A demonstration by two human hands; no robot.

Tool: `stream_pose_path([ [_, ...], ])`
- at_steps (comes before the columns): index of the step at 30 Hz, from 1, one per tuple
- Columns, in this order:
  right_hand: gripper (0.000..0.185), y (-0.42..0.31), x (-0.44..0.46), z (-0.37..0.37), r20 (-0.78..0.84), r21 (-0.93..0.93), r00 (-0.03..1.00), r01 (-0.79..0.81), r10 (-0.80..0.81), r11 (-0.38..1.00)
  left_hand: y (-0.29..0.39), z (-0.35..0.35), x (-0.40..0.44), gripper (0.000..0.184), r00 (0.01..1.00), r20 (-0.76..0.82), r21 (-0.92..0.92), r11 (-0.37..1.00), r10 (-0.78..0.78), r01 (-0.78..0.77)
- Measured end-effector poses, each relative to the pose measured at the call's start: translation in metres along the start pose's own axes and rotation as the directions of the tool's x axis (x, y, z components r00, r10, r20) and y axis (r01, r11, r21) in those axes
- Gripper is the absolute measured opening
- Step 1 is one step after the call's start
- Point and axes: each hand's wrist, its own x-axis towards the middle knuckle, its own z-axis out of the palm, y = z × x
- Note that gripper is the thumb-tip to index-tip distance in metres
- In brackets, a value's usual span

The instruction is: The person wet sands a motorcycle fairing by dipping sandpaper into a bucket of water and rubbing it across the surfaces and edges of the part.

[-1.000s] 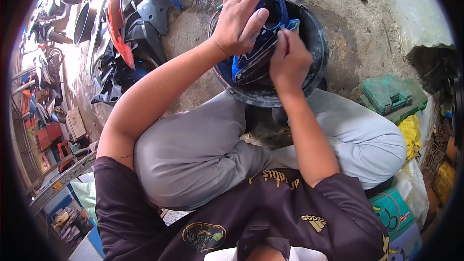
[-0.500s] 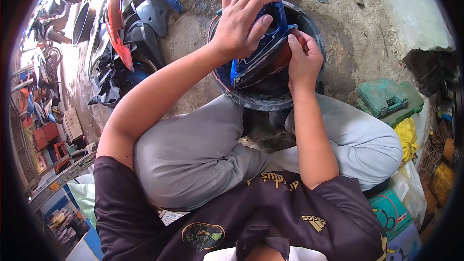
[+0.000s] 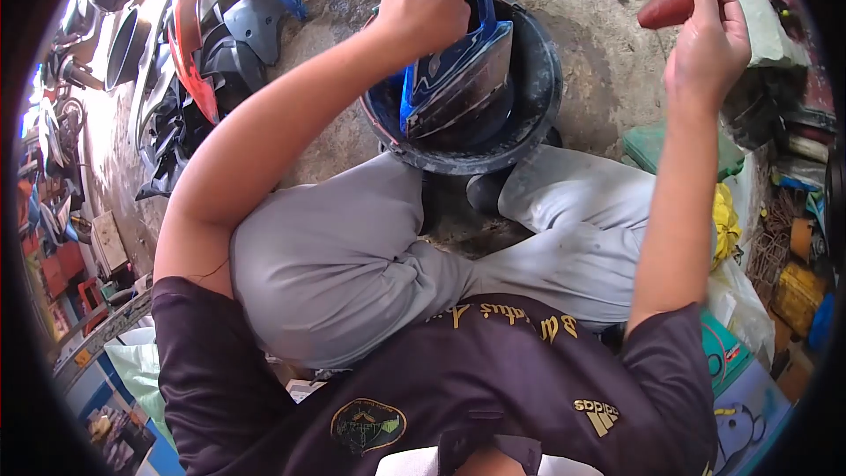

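- Rough grey concrete floor (image 3: 595, 70): open stretch right of the basin, up to the pale ledge (image 3: 771, 22) on its right edge. Loose plastic panels (image 3: 189, 44) crowd the left edge, so little elbow room there.
- Round black plastic basin (image 3: 476, 165): near rim close to the legs; gap inside the right rim.
- Glossy blue plastic panel with dull dark face (image 3: 458, 79): tilted in basin, nearer left rim. I'd brace it against that rim.
- Left hand (image 3: 425, 0): fingers spread over panel's far end; fingertips cropped. Best pressed flat.
- Right hand (image 3: 708, 48): pinching folded dark-red sheet (image 3: 671, 2), well off the panel, by floor's right edge. Sheet wants even finger backing.
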Motion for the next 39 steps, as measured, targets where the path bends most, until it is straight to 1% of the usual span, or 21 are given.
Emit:
stream_pose_path([
  [2,0.015,-0.028,-0.024,-0.003,0.129,-0.182,0.982,-0.116,0.141,0.976,-0.008,-0.005,0.014,0.058,0.995,0.091,0.053,0.998,-0.045,0.041],
  [4,0.014,-0.005,-0.042,-0.024,0.240,-0.306,0.951,-0.117,0.195,0.945,-0.020,-0.004,0.015,0.060,0.997,0.071,0.011,1.000,-0.002,0.001],
  [6,0.012,0.008,-0.067,-0.034,0.283,-0.233,0.924,-0.192,0.255,0.953,-0.024,-0.013,0.010,0.057,0.996,0.092,-0.058,0.998,-0.006,0.012],
  [7,0.011,0.021,-0.073,-0.035,0.291,-0.239,0.921,-0.193,0.260,0.952,-0.023,-0.026,0.011,0.057,0.987,0.147,-0.197,0.975,-0.072,0.101],
  [10,0.011,0.045,-0.095,-0.030,0.317,-0.292,0.900,-0.207,0.299,0.934,-0.034,-0.051,0.005,0.055,0.998,-0.014,-0.341,0.939,-0.053,0.045],
  [11,0.011,0.047,-0.099,-0.028,0.338,-0.401,0.895,-0.142,0.291,0.905,-0.039,-0.062,0.007,0.051,0.998,-0.054,-0.361,0.932,-0.030,0.008],
  [12,0.012,0.048,-0.100,-0.026,0.363,-0.501,0.889,-0.068,0.281,0.863,-0.043,-0.073,0.009,0.050,0.996,-0.027,-0.395,0.916,-0.084,0.066],
  [13,0.015,0.046,-0.102,-0.022,0.387,-0.508,0.890,-0.012,0.241,0.861,-0.041,-0.091,0.009,0.050,0.990,0.002,-0.428,0.895,-0.139,0.127],
  [14,0.015,0.045,-0.102,-0.019,0.382,-0.472,0.876,-0.089,0.295,0.877,-0.036,-0.106,0.008,0.050,0.980,0.033,-0.460,0.868,-0.195,0.188],
  [15,0.015,0.043,-0.102,-0.015,0.380,-0.436,0.857,-0.166,0.348,0.884,-0.026,-0.115,0.007,0.041,0.970,-0.184,-0.440,0.896,-0.162,0.066],
  [16,0.015,0.041,-0.101,-0.013,0.380,-0.402,0.833,-0.243,0.402,0.883,-0.017,-0.129,0.003,0.041,0.965,-0.140,-0.483,0.866,-0.224,0.131],
  [18,0.016,0.043,-0.098,-0.010,0.381,-0.394,0.815,-0.284,0.437,0.874,-0.003,-0.151,0.006,0.042,0.943,-0.049,-0.559,0.792,-0.328,0.246],
  [19,0.015,0.040,-0.098,-0.011,0.359,-0.412,0.800,-0.327,0.481,0.851,-0.006,-0.138,0.000,0.049,0.947,-0.159,-0.514,0.842,-0.280,0.163],
  [20,0.015,0.038,-0.097,-0.012,0.335,-0.428,0.782,-0.370,0.525,0.824,-0.003,-0.138,-0.003,0.050,0.932,-0.181,-0.550,0.818,-0.313,0.168],
  [23,0.019,0.056,-0.091,-0.021,0.276,-0.480,0.826,-0.325,0.492,0.815,0.014,-0.143,-0.022,0.057,0.888,-0.196,-0.649,0.734,-0.417,0.201],
  [26,0.023,0.080,-0.092,-0.026,0.237,-0.520,0.853,-0.293,0.465,0.803,0.014,-0.143,-0.046,0.060,0.852,-0.231,-0.666,0.714,-0.470,0.214],
  [27,0.025,0.084,-0.093,-0.029,0.228,-0.531,0.858,-0.287,0.460,0.798,0.013,-0.145,-0.051,0.067,0.845,-0.293,-0.628,0.757,-0.447,0.183],
  [30,0.028,0.070,-0.099,-0.024,0.214,-0.470,0.790,-0.433,0.575,0.769,0.011,-0.159,-0.063,0.067,0.816,-0.401,-0.565,0.814,-0.416,0.137],
  [31,0.032,0.068,-0.099,-0.021,0.219,-0.501,0.776,-0.431,0.592,0.750,0.007,-0.163,-0.068,0.070,0.812,-0.389,-0.586,0.797,-0.435,0.146],
  [35,0.037,0.059,-0.101,-0.013,0.239,-0.378,0.714,-0.555,0.658,0.740,-0.015,-0.154,-0.080,0.075,0.737,-0.418,-0.744,0.665,-0.530,0.056],
  [39,0.038,0.064,-0.106,-0.017,0.286,-0.294,0.754,-0.518,0.591,0.803,-0.021,-0.126,-0.092,0.074,0.689,-0.306,-0.845,0.521,-0.657,0.121],
])
